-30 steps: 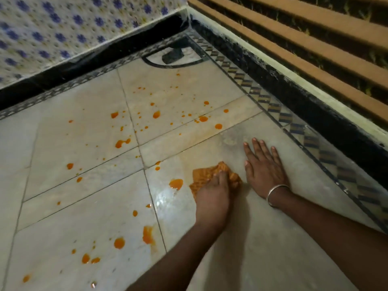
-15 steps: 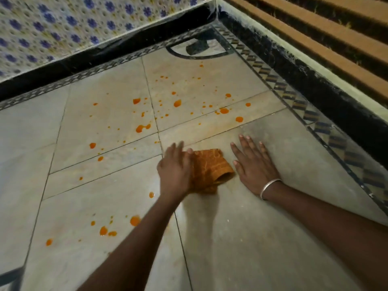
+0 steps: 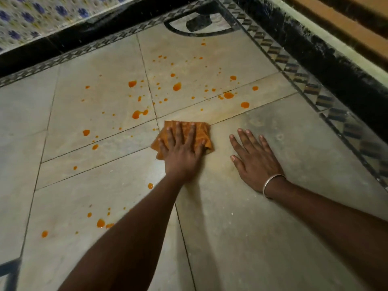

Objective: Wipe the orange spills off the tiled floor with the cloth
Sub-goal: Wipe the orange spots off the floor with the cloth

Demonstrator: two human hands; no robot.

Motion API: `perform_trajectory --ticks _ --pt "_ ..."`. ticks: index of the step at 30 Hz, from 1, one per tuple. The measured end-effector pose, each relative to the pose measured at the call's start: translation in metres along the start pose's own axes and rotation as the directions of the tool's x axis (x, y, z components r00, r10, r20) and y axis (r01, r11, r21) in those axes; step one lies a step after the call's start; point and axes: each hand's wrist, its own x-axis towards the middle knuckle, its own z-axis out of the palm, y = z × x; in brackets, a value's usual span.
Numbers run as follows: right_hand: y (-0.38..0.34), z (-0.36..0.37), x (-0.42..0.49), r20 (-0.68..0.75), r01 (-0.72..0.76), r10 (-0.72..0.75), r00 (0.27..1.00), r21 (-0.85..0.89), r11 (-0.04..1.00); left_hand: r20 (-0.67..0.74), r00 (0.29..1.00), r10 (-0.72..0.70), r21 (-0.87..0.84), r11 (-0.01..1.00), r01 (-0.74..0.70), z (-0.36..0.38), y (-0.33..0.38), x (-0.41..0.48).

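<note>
An orange cloth [image 3: 201, 131] lies flat on the pale tiled floor [image 3: 262, 217] at mid-frame. My left hand [image 3: 182, 152] presses down on it with straight, spread fingers. My right hand [image 3: 254, 158], with a silver bangle at the wrist, rests flat on the bare tile just right of the cloth. Orange spills [image 3: 177, 86] dot the tiles beyond and left of the cloth, with larger drops [image 3: 228, 95] ahead to the right and a cluster [image 3: 100, 223] near my left forearm.
A patterned border strip [image 3: 310, 89] and a black skirting [image 3: 327, 53] run along the right, under wooden slats. A flowered wall [image 3: 42, 15] closes the far left. A dark object [image 3: 198, 23] sits in the far corner.
My left hand has slid the cloth forward and flattened it out, fingers now spread on top. A large drop near the cloth is gone. My right hand stays planted on the tile.
</note>
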Motion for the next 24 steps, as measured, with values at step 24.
perform_trajectory --ticks 24 --pt "-0.005 -0.002 -0.003 0.003 -0.015 0.015 1.0 -0.006 1.0 0.076 0.981 0.181 0.031 0.982 -0.184 0.021 0.021 -0.103"
